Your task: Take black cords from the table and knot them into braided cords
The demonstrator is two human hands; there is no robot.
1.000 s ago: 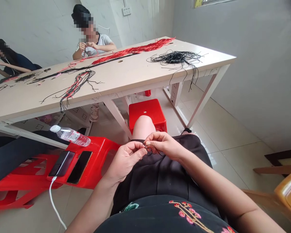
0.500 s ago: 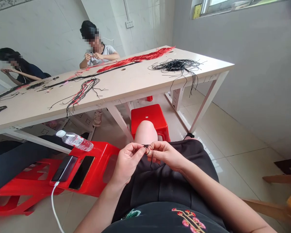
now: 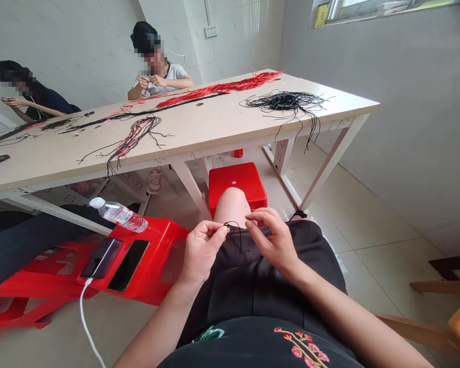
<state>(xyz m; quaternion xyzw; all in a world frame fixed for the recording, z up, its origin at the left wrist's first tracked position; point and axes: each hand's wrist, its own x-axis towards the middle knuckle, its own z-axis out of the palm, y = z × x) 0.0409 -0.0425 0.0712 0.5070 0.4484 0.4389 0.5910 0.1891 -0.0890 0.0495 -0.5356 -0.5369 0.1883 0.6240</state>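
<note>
Above my lap, my left hand (image 3: 204,250) pinches a thin black cord (image 3: 239,238) between thumb and forefinger. The cord forms a small loop at the fingertips, and its loose ends hang down to the right. A short gap to the right of it, my right hand (image 3: 273,238) is raised with thumb and fingers apart and nothing visible between them. Whether the cord is knotted at the left fingertips is too small to tell.
A long table (image 3: 214,134) ahead carries black cords (image 3: 285,101), red cords (image 3: 222,89) and a mixed bundle (image 3: 132,138). On the red stool (image 3: 159,255) at left are a water bottle (image 3: 120,214), a phone (image 3: 128,266) and a cabled power bank (image 3: 101,258). Two people sit across the table.
My right hand has let go of the cord, moved a little right and spread its fingers. My left hand still pinches the cord, whose ends now hang free.
</note>
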